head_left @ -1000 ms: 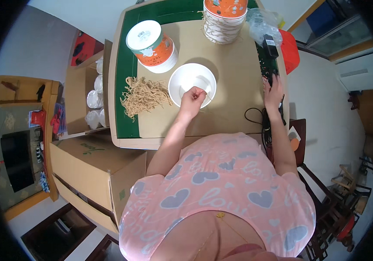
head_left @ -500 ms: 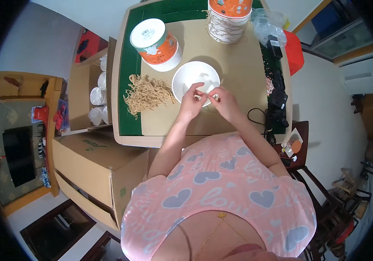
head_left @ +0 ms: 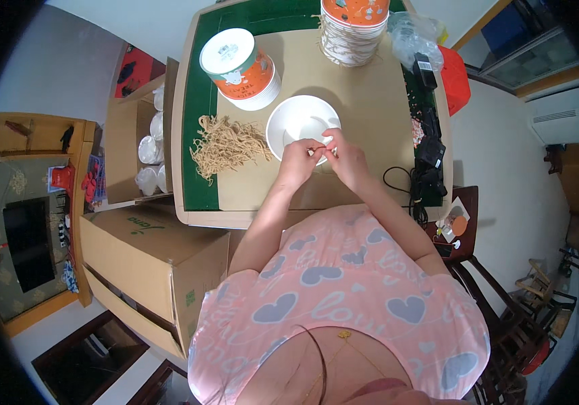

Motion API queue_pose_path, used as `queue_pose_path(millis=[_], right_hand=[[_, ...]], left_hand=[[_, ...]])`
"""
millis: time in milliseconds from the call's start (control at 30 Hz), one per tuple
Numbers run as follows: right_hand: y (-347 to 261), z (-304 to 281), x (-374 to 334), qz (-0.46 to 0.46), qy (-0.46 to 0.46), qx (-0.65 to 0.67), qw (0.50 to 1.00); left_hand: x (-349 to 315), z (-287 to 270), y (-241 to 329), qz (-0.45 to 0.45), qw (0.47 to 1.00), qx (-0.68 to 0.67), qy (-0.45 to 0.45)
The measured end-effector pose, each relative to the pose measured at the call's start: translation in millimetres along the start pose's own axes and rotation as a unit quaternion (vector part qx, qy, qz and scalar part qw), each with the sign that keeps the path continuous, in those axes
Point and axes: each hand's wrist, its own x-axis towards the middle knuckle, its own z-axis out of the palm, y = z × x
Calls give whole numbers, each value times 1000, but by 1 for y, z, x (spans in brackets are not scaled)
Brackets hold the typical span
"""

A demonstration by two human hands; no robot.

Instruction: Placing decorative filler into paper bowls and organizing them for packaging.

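Note:
A white round paper tub [head_left: 291,115] stands mouth up on the table in front of me. At its near rim my left hand [head_left: 297,165] and my right hand [head_left: 347,162] meet, fingertips pinched close together. Whatever they pinch is too small to make out. Left of the tub lies a loose heap of tan twisted cords [head_left: 227,150]. Behind that heap, an upside-down stack of orange and green printed tubs [head_left: 245,77] leans slightly. Another stack of tubs [head_left: 351,42], with pale cords around it, rises at the back.
Brown card [head_left: 283,192] covers the green tabletop. Along the right edge are black adapters and cables [head_left: 430,152], a clear plastic bag [head_left: 414,34] and a red container [head_left: 456,81]. At left, an open carton [head_left: 127,145] holds white wrapped stacks; a larger carton [head_left: 148,236] is nearer.
My fingers have shifted slightly at the tub's near rim: the left fingers have curled down, and the right fingers have risen. The tub and the cord heap stay in place.

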Motion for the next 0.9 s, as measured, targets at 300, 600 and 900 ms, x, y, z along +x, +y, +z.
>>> queue_pose_path(millis=[300,600,900], right_hand=[[-1,-4,0,-26,-16,5,1000],[-5,-5,3,-29,-14,7,999],[9,-1,1,3,-7,48,999]], left_hand=[[-3,-1,6,53,993,103,14],[-5,1,6,40,993,98,53],[-4,-9,-5,-106,986,-127,2]])
